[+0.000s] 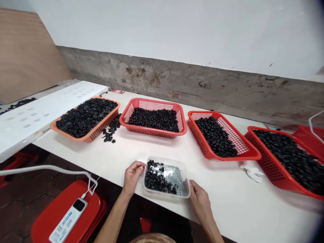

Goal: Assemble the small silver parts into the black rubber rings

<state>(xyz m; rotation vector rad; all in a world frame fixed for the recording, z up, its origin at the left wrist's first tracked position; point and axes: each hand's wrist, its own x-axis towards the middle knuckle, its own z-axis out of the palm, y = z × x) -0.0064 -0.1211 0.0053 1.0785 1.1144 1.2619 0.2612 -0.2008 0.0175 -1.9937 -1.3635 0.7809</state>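
Bare forearms (115, 217) reach over the edge of a white bench (138, 147), left grip (132, 176) and right grip (200, 198) at opposite ends of a clear tub (164, 195) of black and silvery pieces. The left's thumb and fingers are drawn together, the right's curled; whether either clamps the tub cannot be told. Beyond, four baskets (152, 131) of black pieces line a wall (177, 27), white above bare grey. A red stool (47, 209) stands lower left.
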